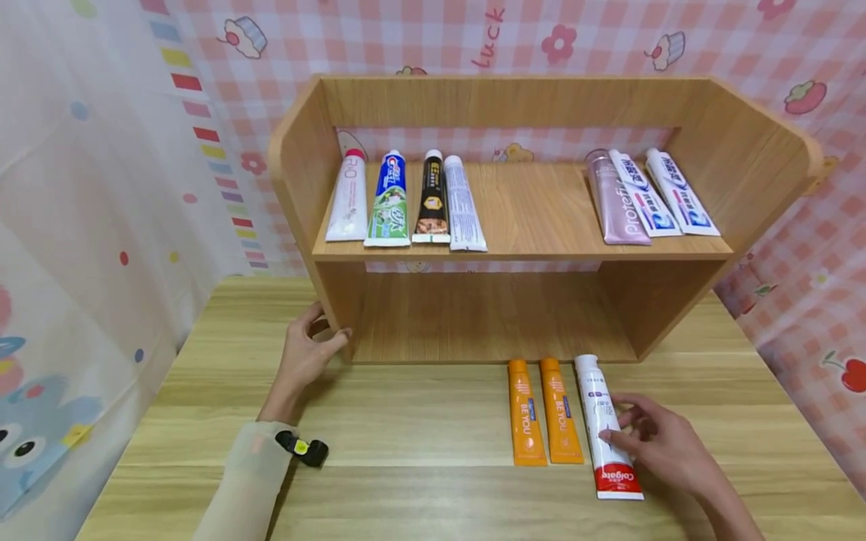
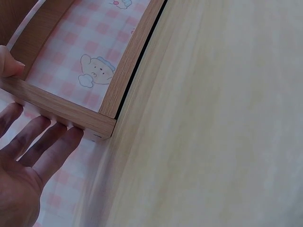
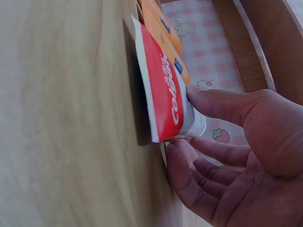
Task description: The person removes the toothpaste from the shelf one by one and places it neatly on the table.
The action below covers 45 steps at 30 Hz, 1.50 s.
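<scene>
My left hand [image 1: 310, 359] grips the lower left side panel of a wooden shelf [image 1: 473, 315], thumb on the inner side and fingers outside, as the left wrist view also shows. My right hand [image 1: 666, 443] pinches a white and red Colgate toothpaste tube [image 1: 604, 428] by its side edge. Its thumb lies on top of the tube, and the other fingers are at the edge in the right wrist view. Left of that tube, two orange BE YOU toothpaste tubes [image 1: 526, 413] lie side by side on the table, caps toward the shelf.
On the upper board, several toothpaste tubes, including a green and blue one [image 1: 390, 203], lie at the left. A pink tube [image 1: 617, 199] and two white-blue tubes [image 1: 683, 194] lie at the right. Checkered cloth [image 1: 419, 30] hangs behind the wood-grain table [image 1: 406, 436].
</scene>
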{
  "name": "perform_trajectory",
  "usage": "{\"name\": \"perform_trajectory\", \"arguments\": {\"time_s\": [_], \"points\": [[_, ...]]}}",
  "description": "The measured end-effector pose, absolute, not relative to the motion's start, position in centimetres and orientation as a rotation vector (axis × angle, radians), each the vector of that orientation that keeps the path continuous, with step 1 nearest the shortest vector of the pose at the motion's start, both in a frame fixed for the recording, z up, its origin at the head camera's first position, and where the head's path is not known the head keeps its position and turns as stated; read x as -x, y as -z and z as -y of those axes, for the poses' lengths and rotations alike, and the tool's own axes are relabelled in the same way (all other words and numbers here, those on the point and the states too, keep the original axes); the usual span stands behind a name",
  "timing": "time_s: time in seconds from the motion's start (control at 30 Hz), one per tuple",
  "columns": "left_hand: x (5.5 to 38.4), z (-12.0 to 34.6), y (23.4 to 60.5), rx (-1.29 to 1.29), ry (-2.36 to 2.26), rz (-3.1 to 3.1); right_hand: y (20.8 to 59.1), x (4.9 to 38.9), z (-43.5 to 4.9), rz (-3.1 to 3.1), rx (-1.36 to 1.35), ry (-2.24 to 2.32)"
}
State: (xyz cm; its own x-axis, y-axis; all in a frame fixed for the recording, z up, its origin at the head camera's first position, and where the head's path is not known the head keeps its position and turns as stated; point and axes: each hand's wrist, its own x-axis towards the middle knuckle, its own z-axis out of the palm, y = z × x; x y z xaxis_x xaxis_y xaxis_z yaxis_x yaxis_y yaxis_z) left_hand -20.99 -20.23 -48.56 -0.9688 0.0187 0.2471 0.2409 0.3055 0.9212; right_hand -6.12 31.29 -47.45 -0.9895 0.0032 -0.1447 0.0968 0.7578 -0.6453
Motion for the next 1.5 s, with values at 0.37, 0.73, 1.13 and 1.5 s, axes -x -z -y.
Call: {"name": "perform_trajectory", "arguments": {"time_s": [0.37,0.73,1.13,1.5], "points": [[21.1,20.4,48.6,0.231,1.727,2.401,46.3,6.9,-30.7,-2.974,0.095,1.2],[21.0,20.5,48.8,0.234,1.757,2.392,45.4,7.5,-28.9,-2.847,0.346,1.463],[21.0,20.4,48.5,0.226,1.742,2.408,45.3,7.7,-27.6,-2.68,0.483,1.589],[20.9,20.4,48.5,0.214,1.774,2.401,44.0,8.1,-26.9,-2.547,0.618,1.781]]}}
